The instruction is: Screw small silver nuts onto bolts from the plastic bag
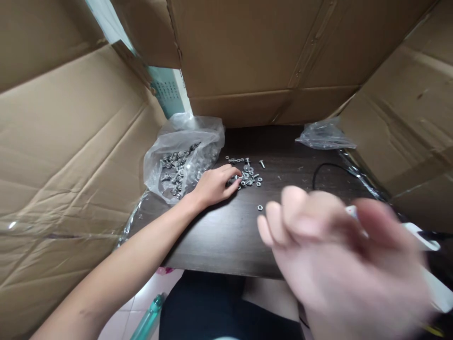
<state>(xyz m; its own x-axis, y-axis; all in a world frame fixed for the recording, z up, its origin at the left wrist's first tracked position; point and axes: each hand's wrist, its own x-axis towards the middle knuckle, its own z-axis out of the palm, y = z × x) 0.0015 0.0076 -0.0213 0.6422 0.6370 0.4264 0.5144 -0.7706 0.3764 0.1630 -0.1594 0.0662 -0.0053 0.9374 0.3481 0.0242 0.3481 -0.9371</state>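
My left hand [220, 183] rests on the dark table at the left edge of a small pile of bolts, nuts and washers [249, 175]. Its thumb and forefinger close around a small bolt [237, 177] in the pile. Close to the camera, my right hand [329, 245] is raised over the right side of the table, blurred by motion. Its fingers are curled in; whatever they may hold is hidden. A single nut [260, 208] lies just left of the right fingertips, and a loose bolt [262, 164] sits behind the pile.
An open clear plastic bag [159, 151] full of bolts stands left of the pile. Another plastic bag [323, 134] lies at the back right, near a black cable [314, 174]. Cardboard walls [247, 52] enclose the table [212, 245]. A green bottle-like object [148, 318] is below, left.
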